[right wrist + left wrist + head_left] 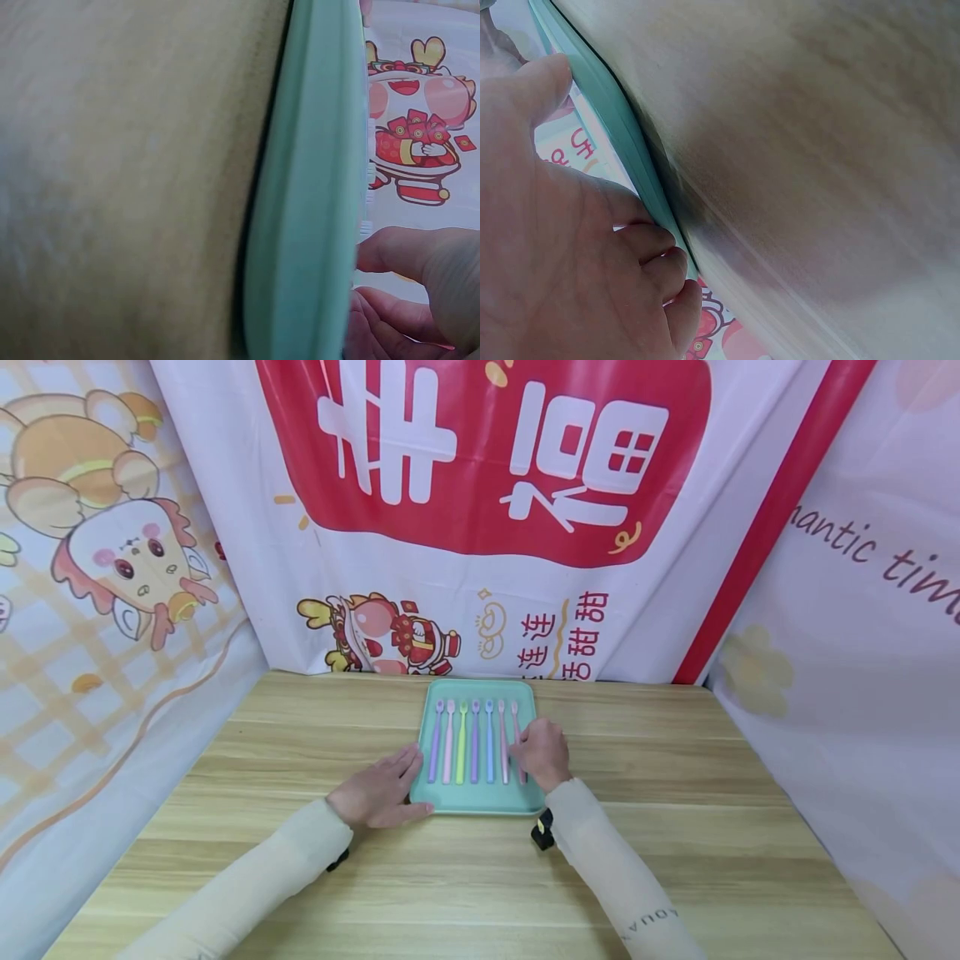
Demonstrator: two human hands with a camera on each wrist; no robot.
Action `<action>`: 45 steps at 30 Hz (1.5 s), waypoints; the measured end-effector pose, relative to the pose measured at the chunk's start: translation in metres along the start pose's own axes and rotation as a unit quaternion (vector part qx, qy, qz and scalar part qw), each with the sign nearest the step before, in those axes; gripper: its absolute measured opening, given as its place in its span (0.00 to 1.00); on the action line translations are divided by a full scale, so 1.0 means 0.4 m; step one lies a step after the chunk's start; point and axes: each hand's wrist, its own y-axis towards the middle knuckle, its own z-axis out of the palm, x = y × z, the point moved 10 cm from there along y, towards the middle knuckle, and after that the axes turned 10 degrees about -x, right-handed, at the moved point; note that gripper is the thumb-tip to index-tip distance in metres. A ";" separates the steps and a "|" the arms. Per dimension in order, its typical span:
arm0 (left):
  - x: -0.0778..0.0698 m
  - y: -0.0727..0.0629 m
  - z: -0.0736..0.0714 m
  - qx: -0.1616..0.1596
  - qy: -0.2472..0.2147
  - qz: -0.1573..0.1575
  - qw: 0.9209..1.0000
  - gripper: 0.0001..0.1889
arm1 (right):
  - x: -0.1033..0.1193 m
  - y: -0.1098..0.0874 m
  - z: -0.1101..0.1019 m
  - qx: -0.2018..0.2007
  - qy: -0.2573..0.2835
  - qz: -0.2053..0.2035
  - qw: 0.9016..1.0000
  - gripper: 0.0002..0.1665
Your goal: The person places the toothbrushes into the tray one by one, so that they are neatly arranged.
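Observation:
A mint-green tray (480, 800) lies on the table with several toothbrushes in an upright row, heads toward the back. From the left they run purple (434, 747), pink (448, 743), yellow-green (462, 743), a second purple (475, 743), blue (490, 743), then two pinkish ones. My left hand (380, 789) rests along the tray's left rim, fingers extended and thumb at the front corner. At the right side, my right hand (545, 752) pinches the rightmost pink toothbrush (516, 718), covering its middle. The right wrist view shows thumb (397, 251) and curled fingers just beyond the tray wall (307, 187).
The wood-grain table (660, 827) extends around the tray. Behind its back edge hangs a printed red-and-white cloth (480, 539), close to the tray's far rim. Patterned sheets (112, 610) hang at both sides. A small black device (543, 831) sits at the right wrist.

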 end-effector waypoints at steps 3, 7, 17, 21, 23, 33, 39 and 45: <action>0.001 0.001 0.000 -0.001 0.000 0.000 1.000 0.50 | 0.000 0.002 0.001 0.000 -0.004 0.002 1.000 0.10; 0.003 0.002 -0.002 -0.002 0.000 0.001 1.000 0.50 | -0.002 0.004 0.004 0.001 -0.006 0.004 1.000 0.10; 0.004 0.006 0.003 0.000 -0.005 -0.002 1.000 0.50 | 0.003 0.005 -0.002 0.011 0.002 -0.013 1.000 0.10; 0.004 0.005 0.002 0.003 -0.008 -0.004 1.000 0.50 | 0.003 0.006 0.000 0.014 0.004 -0.017 1.000 0.09; 0.003 0.004 0.002 0.005 -0.010 -0.005 1.000 0.50 | 0.002 0.007 0.002 0.017 0.003 -0.017 1.000 0.08; 0.008 0.003 -0.001 0.006 -0.009 -0.013 1.000 0.50 | 0.008 0.013 0.003 0.026 0.007 -0.023 0.999 0.03; 0.008 0.008 0.000 0.003 -0.008 -0.012 1.000 0.50 | 0.001 0.011 -0.008 0.038 0.015 -0.014 0.999 0.02; 0.006 0.009 0.008 0.007 -0.017 -0.009 1.000 0.50 | -0.004 0.005 -0.031 0.049 0.020 -0.041 0.998 0.11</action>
